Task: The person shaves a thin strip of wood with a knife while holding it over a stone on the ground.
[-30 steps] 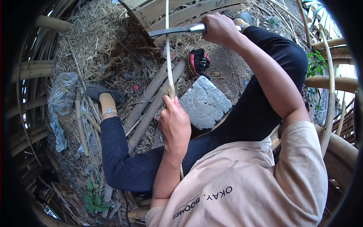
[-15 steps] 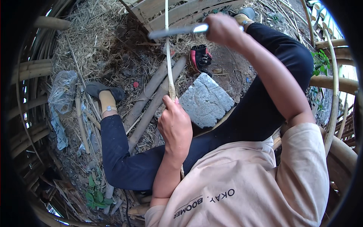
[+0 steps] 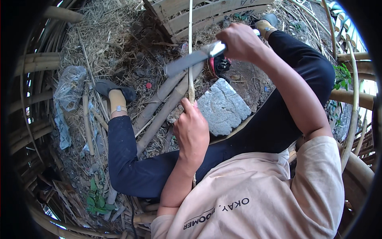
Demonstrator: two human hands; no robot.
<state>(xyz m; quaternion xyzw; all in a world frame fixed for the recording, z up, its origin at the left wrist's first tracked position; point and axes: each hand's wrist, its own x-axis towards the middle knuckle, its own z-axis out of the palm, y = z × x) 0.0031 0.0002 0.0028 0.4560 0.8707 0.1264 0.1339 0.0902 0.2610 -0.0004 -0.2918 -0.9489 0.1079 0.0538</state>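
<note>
While straw litters the floor beside bamboo rails, the left hand wraps round a pale stick, far end cut off, left of a stone; the right hand clasps a blurred knife.

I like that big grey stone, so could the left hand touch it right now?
Probably yes: the grey stone lies just right of the left hand, with nothing seen between them. But that hand is closed around a pale stick, and its height above the stone is unclear.
</note>
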